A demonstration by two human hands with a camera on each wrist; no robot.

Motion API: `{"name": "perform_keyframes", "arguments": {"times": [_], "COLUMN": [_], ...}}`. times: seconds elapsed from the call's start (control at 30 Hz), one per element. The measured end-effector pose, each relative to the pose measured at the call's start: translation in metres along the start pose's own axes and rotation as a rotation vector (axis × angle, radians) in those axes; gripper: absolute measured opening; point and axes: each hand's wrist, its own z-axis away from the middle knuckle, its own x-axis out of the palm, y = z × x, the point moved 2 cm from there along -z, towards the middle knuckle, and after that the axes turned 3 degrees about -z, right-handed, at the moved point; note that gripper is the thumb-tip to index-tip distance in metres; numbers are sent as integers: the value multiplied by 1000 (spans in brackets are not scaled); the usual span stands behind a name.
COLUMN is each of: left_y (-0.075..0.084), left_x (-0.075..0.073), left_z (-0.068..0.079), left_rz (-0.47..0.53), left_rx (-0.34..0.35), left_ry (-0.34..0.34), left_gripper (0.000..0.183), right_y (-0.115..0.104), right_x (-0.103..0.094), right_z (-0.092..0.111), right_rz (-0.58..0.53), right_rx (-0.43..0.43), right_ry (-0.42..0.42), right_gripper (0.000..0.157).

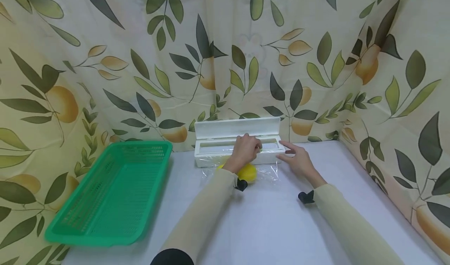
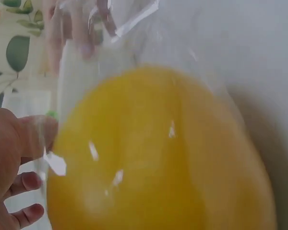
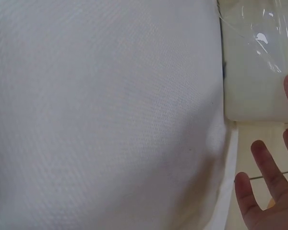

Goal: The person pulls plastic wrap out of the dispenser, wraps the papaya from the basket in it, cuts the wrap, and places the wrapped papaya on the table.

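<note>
Well, from my end I see a yellow, rounded thing (image 1: 248,173) on the white tabletop (image 1: 277,218), just in front of a long white box (image 1: 211,161). It looks smooth and plump, deep yellow and paler down one side, with small bright glints from the clear film (image 1: 270,171) over it. The box is plain white, its lid (image 1: 237,127) raised at the back and a long opening showing along the top; film lies over its front and onto the table.

I read the box's long axis as running left to right, its long front side towards the person. I can't settle the yellow thing's axis: the left forearm crosses it in the head view, yellow shows on both sides of that wrist, and I can't tell whether it is one piece or two. The left wrist view cuts it off at the bottom.

The left hand (image 1: 246,149) is over the box opening with fingers bent; I can't tell whether they pinch the film. The right hand (image 1: 297,159) is at the box's right end, fingers spread wide and thumb near the front corner; I can't make out whether it touches. In the right wrist view, that hand is cut off at the edge.
</note>
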Motion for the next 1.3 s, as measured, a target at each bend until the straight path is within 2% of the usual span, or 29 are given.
{"name": "perform_keyframes", "arguments": {"times": [0.3,0.43,0.6,0.73,0.97,1.2,1.3], "left_y": [-55,-82,-114,-133,-147,-145,-141], "left_x": [-12,-16,-21,-26,-30,-34,-36], "left_z": [41,57,79,92,107,114,119], "left_rz": [-25,-13,-1,-4,16,-39,-71], "left_rx": [-77,-110,-179,-239,-310,-351,-351], "left_ry": [-3,5,75,123,151,119,140], "left_gripper": [9,9,10,11,10,11,15], "right_y": [9,11,10,8,4,-7,-15], "right_x": [-9,-14,-21,-24,-20,-8,-1], "right_z": [4,5,6,5,1,-3,-4], "right_rz": [24,45,76,92,118,104,123], "right_rx": [42,29,18,17,-20,-98,-129], "right_ry": [-19,-32,-32,-35,-63,-45,-41], "right_gripper": [76,78,78,77,75,68,64]}}
